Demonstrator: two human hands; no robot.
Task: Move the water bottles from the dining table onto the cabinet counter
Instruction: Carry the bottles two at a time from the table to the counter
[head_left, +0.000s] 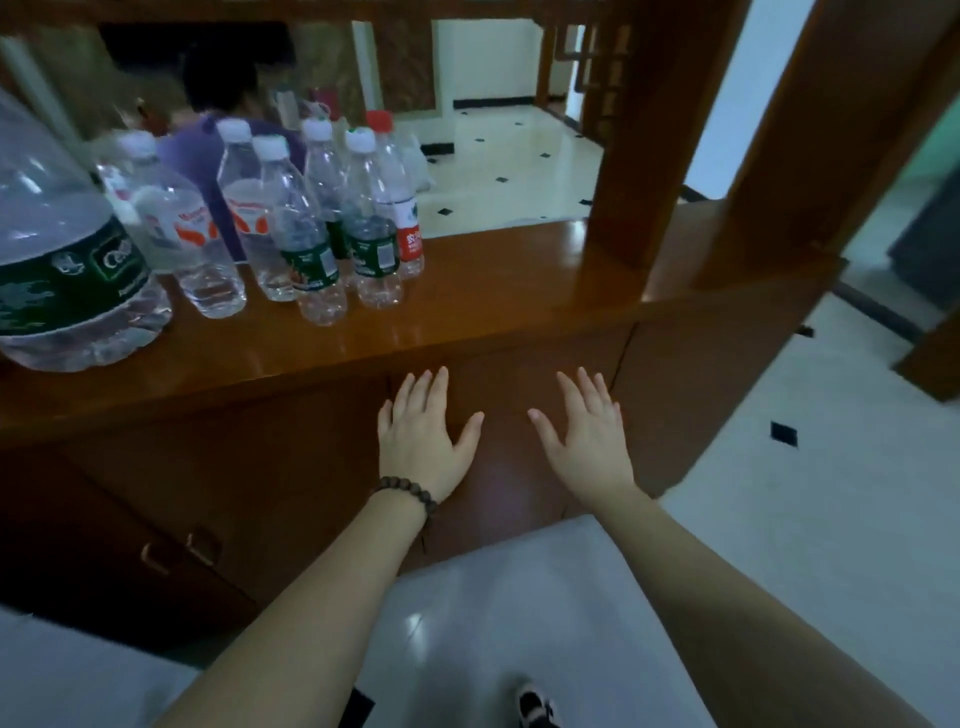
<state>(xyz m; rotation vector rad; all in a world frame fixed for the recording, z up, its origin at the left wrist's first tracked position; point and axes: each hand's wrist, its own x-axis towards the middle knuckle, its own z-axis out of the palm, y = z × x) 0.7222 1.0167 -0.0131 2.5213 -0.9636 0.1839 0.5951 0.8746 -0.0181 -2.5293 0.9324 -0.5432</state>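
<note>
**Bottles lined up on the glossy wooden counter**

Polished reddish-brown wood forms the cabinet counter (493, 291), its lacquered top throwing soft reflections. At its left end stands a cluster of clear plastic water bottles, all upright. Biggest is the large ribbed jug (62, 249) with a dark green label, cut off by the left edge. Beside it stands a white-capped bottle with an orange-and-white label (192, 228), then a second one like it (249, 208) further back. Nearest the counter's front edge is a slim green-labelled bottle (304, 239); another green-labelled bottle (370, 223) stands just right of it, with a third (324, 182) half hidden behind them. Rightmost is the red-capped bottle (397, 197) with a red-and-white label. The bottles stand close together, several touching or overlapping in view.

Below the counter's edge, the left hand (423, 434) and right hand (584, 431) are held flat with fingers straight and spread, palms toward the smooth cabinet door (493, 467); both hold nothing. Whether they touch the door cannot be told. A dark beaded bracelet (405, 493) circles the left wrist.

Square wooden posts (654, 130) rise from the counter's right end. Beyond lies glossy pale tile floor (509, 166) dotted with small black diamonds, and a blurred person in purple (208, 150) behind the bottles.
</note>
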